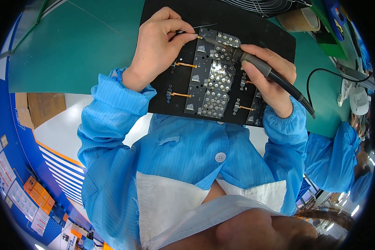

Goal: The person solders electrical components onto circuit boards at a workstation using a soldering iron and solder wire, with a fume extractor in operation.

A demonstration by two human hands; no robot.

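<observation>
the left hand (157,48) is at the upper centre-left of the frame, its forearm rising from below in a blue sleeve (116,106) and its wrist angled up and to the right. the back of the hand faces the camera, the fingers are curled, and the forefinger and thumb grip a thin wire (203,26), whose free end slants past the top of the frame's centre. the thumb tip points right, just beside the upper left corner of the circuit board panel (201,67); whether it touches cannot be told.

the right hand (276,71), right of centre, reaches up and leftward from its own sleeve. it grasps a soldering iron (276,78) pen-fashion, forefinger along the upper side and thumb beneath, with the shaft slanting to the upper left and its tip close to the left thumb.

the panel lies between the two hands in the upper middle of the frame, on a black mat (271,34) over the green bench (71,50). small parts with orange ribbons (181,95) lie along its left side, and more lie on its right, below the right hand.
</observation>
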